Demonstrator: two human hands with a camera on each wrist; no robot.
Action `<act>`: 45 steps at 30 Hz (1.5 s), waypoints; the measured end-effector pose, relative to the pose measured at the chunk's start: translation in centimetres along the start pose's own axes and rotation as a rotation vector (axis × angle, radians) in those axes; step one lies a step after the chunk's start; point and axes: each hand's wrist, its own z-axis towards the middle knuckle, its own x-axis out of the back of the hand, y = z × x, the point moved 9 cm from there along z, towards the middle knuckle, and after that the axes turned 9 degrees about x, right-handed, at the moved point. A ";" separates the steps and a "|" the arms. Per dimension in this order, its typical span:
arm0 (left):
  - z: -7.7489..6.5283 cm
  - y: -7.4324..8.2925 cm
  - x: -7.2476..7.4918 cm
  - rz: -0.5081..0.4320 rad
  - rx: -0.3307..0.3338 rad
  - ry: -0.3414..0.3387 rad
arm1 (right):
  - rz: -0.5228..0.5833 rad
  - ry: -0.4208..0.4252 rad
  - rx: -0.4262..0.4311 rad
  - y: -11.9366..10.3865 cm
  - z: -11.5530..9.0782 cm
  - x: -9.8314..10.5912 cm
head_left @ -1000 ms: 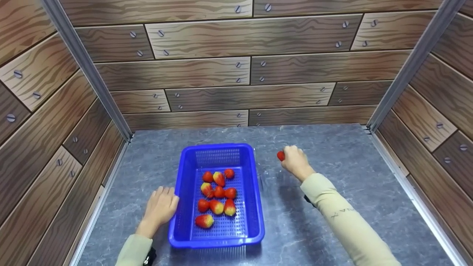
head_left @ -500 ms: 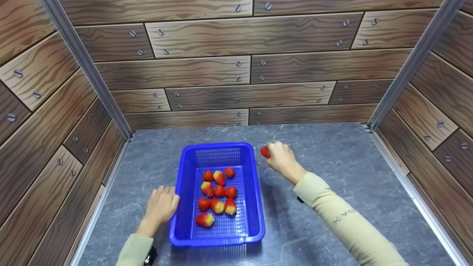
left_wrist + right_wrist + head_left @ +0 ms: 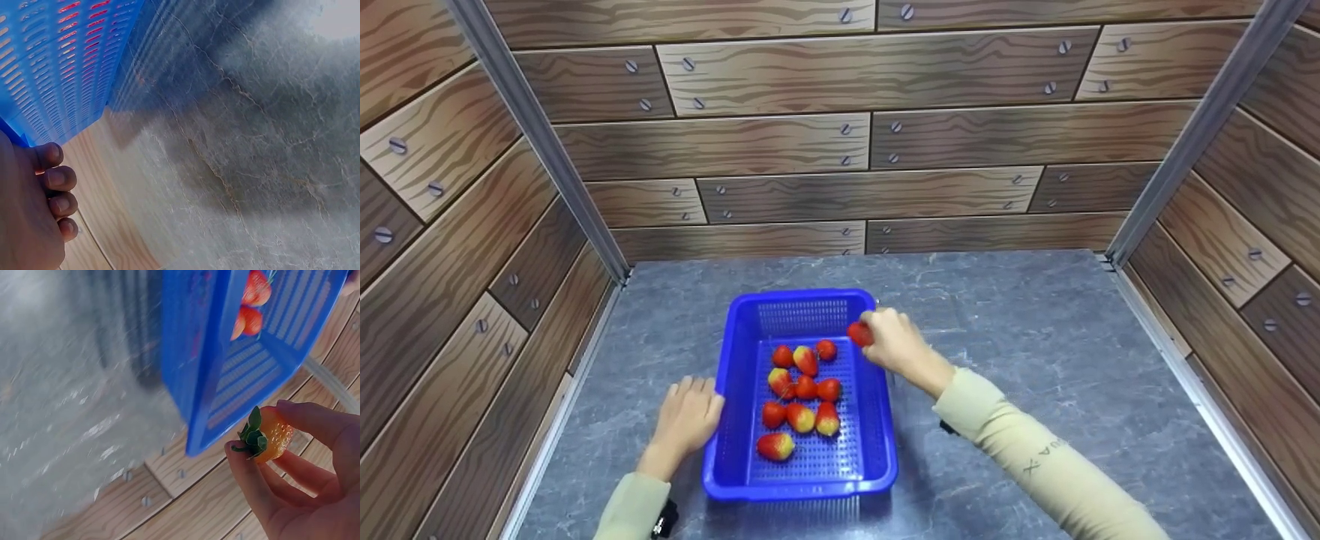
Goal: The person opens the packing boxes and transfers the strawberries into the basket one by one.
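Observation:
A blue plastic basket [image 3: 799, 493] with slotted walls stands on the table. Several red and yellow strawberries [image 3: 805, 387] lie on its floor. At the basket's left rim, my left hand [image 3: 686, 420] grips the edge; the left wrist view shows its curled fingers [image 3: 61, 178] against the blue rim. Thumb and fingers of my right hand [image 3: 904, 346] pinch one more strawberry [image 3: 275, 435] over the far part of the basket's right rim. Green leaves and a yellowish orange side of this strawberry show in the right wrist view, while the head view shows only its red side.
Grey marbled tabletop [image 3: 1035, 322] surrounds the basket. Wood-patterned walls [image 3: 780, 142] enclose the back and both sides, with metal posts [image 3: 1192, 127] at the corners.
My right hand has carried its strawberry leftward, from the tabletop right of the basket to the basket's right rim. My left hand and the basket have stayed in place.

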 end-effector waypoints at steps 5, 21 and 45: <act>-0.2 -0.2 0.0 0.004 -0.001 0.007 | 0.079 -0.043 0.038 -2.2 -0.6 -2.6; -0.2 -0.4 0.3 -0.012 0.016 -0.015 | 0.037 -0.210 0.269 -7.9 -3.4 -10.1; 0.1 -0.1 -0.3 -0.004 0.014 -0.032 | -0.027 -0.266 0.400 -8.7 -5.6 -15.0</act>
